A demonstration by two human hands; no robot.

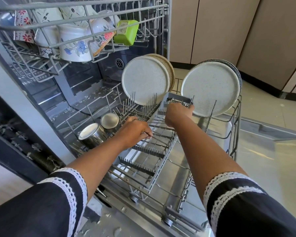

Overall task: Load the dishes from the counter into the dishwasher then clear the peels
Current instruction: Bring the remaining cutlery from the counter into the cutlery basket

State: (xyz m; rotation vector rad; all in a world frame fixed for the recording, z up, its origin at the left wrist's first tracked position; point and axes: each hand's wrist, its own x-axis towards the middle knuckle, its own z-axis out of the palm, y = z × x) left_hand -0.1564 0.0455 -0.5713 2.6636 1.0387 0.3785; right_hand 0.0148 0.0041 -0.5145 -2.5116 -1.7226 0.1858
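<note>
risk: right hand (179,113) grips the far end of the grey cutlery tray (154,146) lying across the lower rack (236,120); a jerk could knock the speckled plate (210,88) just beside it off its tines. left hand (135,132) pinches thin metal cutlery (158,140) over the tray; it could slip through the slots. two steel cups (99,129) lie left in the rack, second plate (144,82) upright behind. peels not in view.
</note>
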